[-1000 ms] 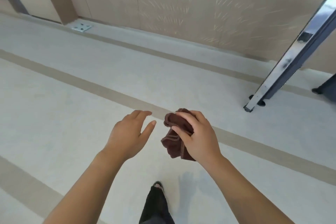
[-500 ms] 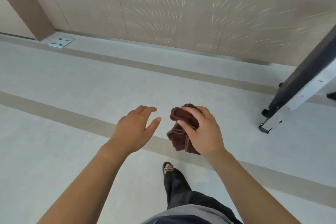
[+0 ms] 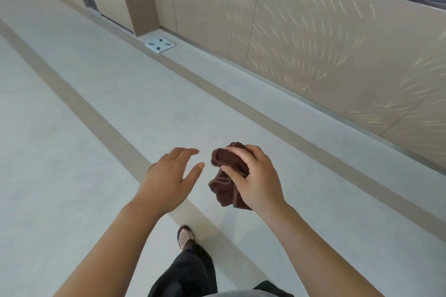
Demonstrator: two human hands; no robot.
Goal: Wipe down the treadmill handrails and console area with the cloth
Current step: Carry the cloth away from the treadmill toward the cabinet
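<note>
A crumpled dark brown cloth hangs in front of me at waist height, and my right hand is closed around its upper part. My left hand hovers a short way to the left of the cloth, palm down with fingers spread, holding nothing and not touching the cloth. No treadmill, handrail or console is in view.
Pale floor with tan stripes runs ahead and to the left. A beige panelled wall lines the right side, with a dark window above. A small white plate lies on the floor by the wall. My foot is stepping forward.
The view has swung left: the metal equipment leg at the right has left the frame and the corridor now shows. Both hands keep the same pose, cloth still held.
</note>
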